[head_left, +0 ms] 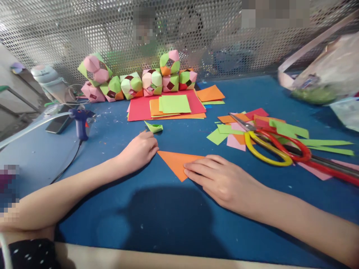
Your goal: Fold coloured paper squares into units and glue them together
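Orange paper triangle [174, 161] is lying mid-table, bare blue tabletop [112, 220] running from its 6 o'clock tip to near edge. L hand [141, 149], approx. 9–10, is curling its fingers by the corner, can't tell if pinching; R hand [224, 177], at 3–4, is resting straight, close-set fingers on it. Green folded piece [154, 128] is sitting at 11, paper stack [175, 104] is blocking 12, scissors [249, 126] w/ scraps [288, 129] are crowding 2–3, glue gun [81, 125] is sitting at 10.

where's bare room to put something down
Mostly bare: the shadowed stretch between the orange triangle and near table edge, and the patch between glue gun and left hand. Crowded: around the scissors and paper scraps.
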`<state>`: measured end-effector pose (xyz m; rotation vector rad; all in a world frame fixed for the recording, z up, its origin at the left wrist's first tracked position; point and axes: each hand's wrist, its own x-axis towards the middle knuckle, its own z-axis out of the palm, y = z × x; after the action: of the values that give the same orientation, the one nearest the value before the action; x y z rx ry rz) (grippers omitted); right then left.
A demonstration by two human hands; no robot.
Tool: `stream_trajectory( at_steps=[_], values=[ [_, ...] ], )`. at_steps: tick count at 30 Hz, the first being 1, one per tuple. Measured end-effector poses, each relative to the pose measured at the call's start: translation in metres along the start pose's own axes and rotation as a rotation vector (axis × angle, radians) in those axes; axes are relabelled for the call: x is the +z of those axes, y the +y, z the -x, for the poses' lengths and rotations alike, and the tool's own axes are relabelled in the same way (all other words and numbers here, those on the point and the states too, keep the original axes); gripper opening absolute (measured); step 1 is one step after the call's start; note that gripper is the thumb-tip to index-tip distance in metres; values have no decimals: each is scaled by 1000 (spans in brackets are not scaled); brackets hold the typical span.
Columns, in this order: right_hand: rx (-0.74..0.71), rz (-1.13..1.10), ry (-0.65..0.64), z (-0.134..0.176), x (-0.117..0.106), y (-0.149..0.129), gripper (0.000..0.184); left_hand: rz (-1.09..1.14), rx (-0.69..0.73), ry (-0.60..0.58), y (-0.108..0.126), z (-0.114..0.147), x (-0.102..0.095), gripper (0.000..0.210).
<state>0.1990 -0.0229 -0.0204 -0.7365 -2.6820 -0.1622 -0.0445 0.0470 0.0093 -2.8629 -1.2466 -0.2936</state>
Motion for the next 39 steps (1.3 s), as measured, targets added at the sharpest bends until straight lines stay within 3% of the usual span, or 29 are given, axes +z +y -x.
stream_trajectory(
  at_steps=[4, 7, 11, 16, 22, 28, 33, 39],
  values=[
    [-10, 5, 17, 1, 2, 0, 32, -17, 30, 57, 22, 10, -10, 23],
    [-19, 11, 22, 2, 4, 0, 32, 5, 184, 25, 51, 26, -8, 28],
    [-7, 1, 16, 4, 7, 0, 32, -110, 187, 0, 72, 41, 7, 60],
    [-20, -3, 21, 5, 7, 1, 32, -199, 120, -17, 63, 40, 17, 71],
    [-28, 4, 23, 3, 4, 0, 34, -265, 135, -34, 55, 29, 10, 65],
    [-36, 14, 33, 1, 3, -1, 32, -259, 96, -86, 58, 22, 4, 54],
    [-24, -24, 58, -2, 1, -1, 33, -261, 0, -72, 65, 19, 7, 60],
    [26, -70, 24, -4, -2, 0, 33, -273, -8, -97, 68, 19, 8, 59]
  ],
)
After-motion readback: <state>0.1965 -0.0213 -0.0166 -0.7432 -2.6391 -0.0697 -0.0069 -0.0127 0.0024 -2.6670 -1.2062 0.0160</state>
